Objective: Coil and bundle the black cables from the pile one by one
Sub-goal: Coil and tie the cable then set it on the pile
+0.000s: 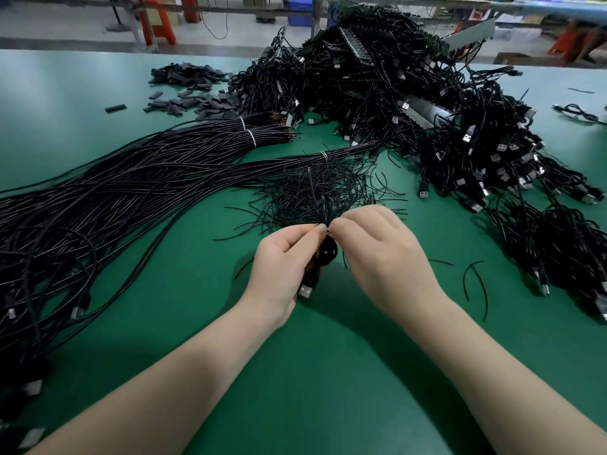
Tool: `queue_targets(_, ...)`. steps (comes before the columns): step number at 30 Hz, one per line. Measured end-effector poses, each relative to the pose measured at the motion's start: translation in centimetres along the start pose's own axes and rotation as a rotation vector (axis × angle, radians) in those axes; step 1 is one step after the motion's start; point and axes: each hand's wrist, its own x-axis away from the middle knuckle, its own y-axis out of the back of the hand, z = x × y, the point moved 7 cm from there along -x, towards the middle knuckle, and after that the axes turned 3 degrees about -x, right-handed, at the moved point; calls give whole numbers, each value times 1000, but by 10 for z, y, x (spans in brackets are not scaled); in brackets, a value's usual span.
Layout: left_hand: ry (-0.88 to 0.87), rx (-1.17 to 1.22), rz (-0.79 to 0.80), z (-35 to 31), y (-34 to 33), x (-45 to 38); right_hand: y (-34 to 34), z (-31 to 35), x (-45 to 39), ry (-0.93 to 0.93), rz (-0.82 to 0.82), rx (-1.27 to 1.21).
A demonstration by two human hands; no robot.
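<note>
My left hand (279,267) grips a coiled black cable (326,254) just above the green table (328,372); its silver USB plug (305,291) pokes out below my palm. My right hand (377,254) pinches a thin black tie at the top of the coil, fingertips meeting those of the left hand. One loose cable end (312,185) sticks up from the coil. Long uncoiled black cables (115,198) lie in tied bunches on the left. A pile of coiled, bundled cables (443,133) fills the right and back.
A heap of thin black ties (315,192) lies just beyond my hands. Short black sleeve pieces (193,90) are scattered at the back left. Stray ties (476,284) lie at right. Orange stools and shelving stand beyond the table's far edge.
</note>
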Motion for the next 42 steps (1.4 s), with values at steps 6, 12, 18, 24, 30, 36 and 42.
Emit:
queue_targets(6, 10, 15, 153, -4, -9, 3, 1, -9, 5, -45, -37, -68)
queue_targets(12, -5, 44, 196, -7, -10, 4, -7, -23, 5, -320, 17, -433)
queue_targets(18, 37, 54, 175, -3, -9, 3, -17, -37, 14, -538, 46, -716)
queue_targets(24, 0, -20, 142, -4, -8, 5, -26, -48, 21, -778, 35, -1138)
queue_targets(30, 8, -13, 179, -4, -10, 6, -18, -44, 15, -576, 44, -802)
queue_targets(36, 44, 62, 199, -2, -9, 4, -18, -42, 11, -543, 152, -863)
queue_targets(42, 52, 47, 177, 1, -6, 2, -37, -42, 23, -850, 106, -1417)
